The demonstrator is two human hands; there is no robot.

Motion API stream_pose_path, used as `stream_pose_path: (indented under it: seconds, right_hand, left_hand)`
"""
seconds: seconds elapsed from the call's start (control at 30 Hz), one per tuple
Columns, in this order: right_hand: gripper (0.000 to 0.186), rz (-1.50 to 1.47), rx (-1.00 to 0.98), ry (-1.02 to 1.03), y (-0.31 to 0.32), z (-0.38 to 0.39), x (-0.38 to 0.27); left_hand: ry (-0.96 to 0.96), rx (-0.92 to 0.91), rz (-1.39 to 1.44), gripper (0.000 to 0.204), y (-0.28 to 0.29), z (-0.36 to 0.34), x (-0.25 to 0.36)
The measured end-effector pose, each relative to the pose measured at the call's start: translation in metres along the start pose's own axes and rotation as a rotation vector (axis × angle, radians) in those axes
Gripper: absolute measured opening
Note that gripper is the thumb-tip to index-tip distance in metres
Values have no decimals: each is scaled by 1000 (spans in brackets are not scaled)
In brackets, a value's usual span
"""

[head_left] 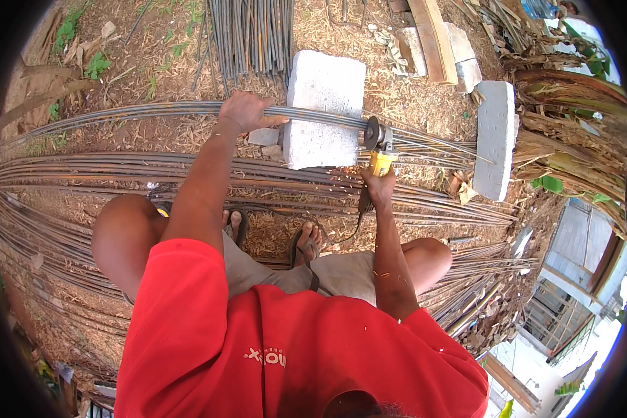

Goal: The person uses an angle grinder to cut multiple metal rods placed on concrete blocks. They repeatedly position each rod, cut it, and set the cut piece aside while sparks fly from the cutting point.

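My left hand (pixel 244 111) is closed around a bundle of long steel rebars (pixel 167 110), just left of a white concrete block (pixel 325 83). The bundle lies across that block. My right hand (pixel 378 187) grips a yellow angle grinder (pixel 381 164) by its body. Its dark disc (pixel 374 132) meets the bars just past the block's right edge. Orange sparks spray down toward my right forearm and knee. A cord hangs from the grinder toward my feet.
More long rebars (pixel 258 177) run left to right between the block and my sandalled feet (pixel 306 240). A stack of bars (pixel 251 35) lies beyond the block. To the right stand a grey concrete slab (pixel 493 139), a wooden plank (pixel 432 42) and dry banana stems (pixel 571 132).
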State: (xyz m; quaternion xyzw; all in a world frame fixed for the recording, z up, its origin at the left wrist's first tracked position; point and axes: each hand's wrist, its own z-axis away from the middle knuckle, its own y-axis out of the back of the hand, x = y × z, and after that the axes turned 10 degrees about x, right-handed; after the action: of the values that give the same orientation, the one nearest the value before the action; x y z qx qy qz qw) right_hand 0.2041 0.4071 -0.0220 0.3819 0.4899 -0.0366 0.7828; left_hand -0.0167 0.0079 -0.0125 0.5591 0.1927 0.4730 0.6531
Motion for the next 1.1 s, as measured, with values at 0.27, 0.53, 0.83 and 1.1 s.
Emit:
stream_pose_path:
  seconds: [0.27,0.53,0.83,1.1]
  right_hand:
    - [31,63,-2,-1,-1,0,-16]
    - [37,65,30,-45,-2,-6,3]
    - [34,68,67,54,-5,-1,-5]
    - [35,93,20,48,0,2,-10]
  left_hand:
    - [-23,64,-10,107,-2,2,1]
    - [-16,31,19,110,-2,2,-1]
    - [11,49,76,100,-7,1,-1]
    - [25,57,66,103,-6,4,0]
